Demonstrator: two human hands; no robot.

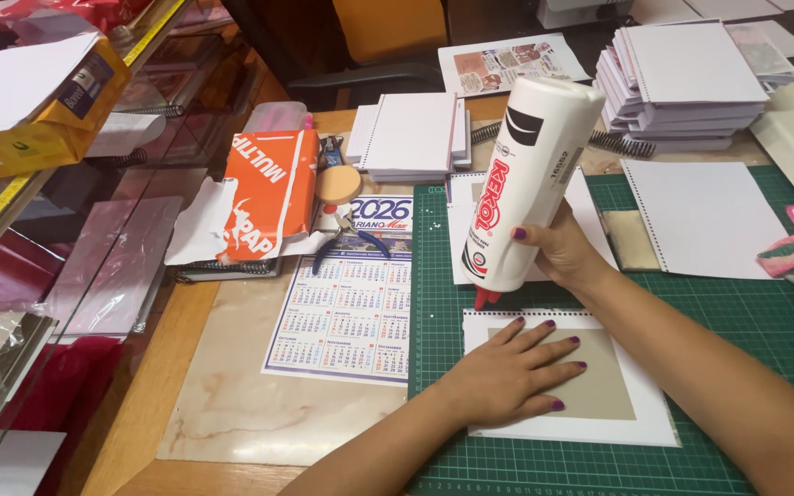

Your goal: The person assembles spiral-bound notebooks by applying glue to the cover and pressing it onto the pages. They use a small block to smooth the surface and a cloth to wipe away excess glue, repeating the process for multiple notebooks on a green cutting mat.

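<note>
The glue bottle [527,184] is tilting nozzle-down over the punched sheet [570,377], the right hand [558,246] wrapping it while the left hand [512,372] is pressing flat, fingers spread, on the green cutting mat [737,312].

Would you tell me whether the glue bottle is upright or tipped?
Tipped: the right hand holds the glue bottle nozzle-down, its red tip just above the punched sheet.

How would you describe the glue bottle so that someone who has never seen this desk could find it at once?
Start at the green cutting mat that covers the right of the desk. Near its left edge, the right hand tips a tall white glue bottle nozzle-down over a punched white sheet. Its red tip sets it apart from the flat paper around it.
</note>
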